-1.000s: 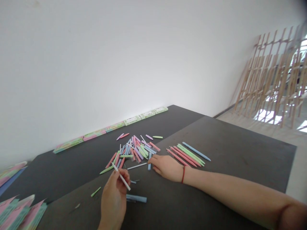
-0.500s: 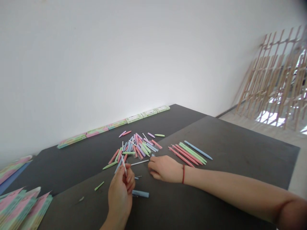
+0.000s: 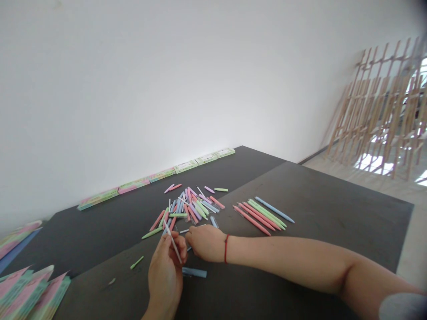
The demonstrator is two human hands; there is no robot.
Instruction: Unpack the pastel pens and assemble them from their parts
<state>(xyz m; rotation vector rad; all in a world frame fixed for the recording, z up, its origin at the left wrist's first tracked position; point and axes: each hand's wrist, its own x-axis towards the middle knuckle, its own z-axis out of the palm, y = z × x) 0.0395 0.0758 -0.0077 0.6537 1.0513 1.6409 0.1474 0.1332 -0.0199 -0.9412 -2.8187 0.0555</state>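
Note:
My left hand (image 3: 167, 269) is closed, with a thin white pen refill (image 3: 173, 243) pinched between thumb and fingers, tilted up to the left. My right hand (image 3: 206, 243), a red cord at its wrist, is close beside it, low over the table. Its fingers are curled and their tips partly hidden, so what they hold cannot be made out. Below the hands lies a blue pen barrel (image 3: 195, 272). Another white refill (image 3: 184, 230) lies partly behind the right hand. A short blue piece (image 3: 214, 222) lies just beyond it.
Loose pen parts in several colours form a pile (image 3: 191, 205) beyond my hands. To the right, whole pens (image 3: 263, 213) lie in a row. A small green piece (image 3: 137, 262) lies at left. Flat boxes (image 3: 133, 185) line the wall; colourful cartons (image 3: 30, 289) stand at lower left.
My right hand has moved left, close to the left hand, uncovering the short blue piece near the pile. The refill in my left hand shows more of its length and is tilted further over.

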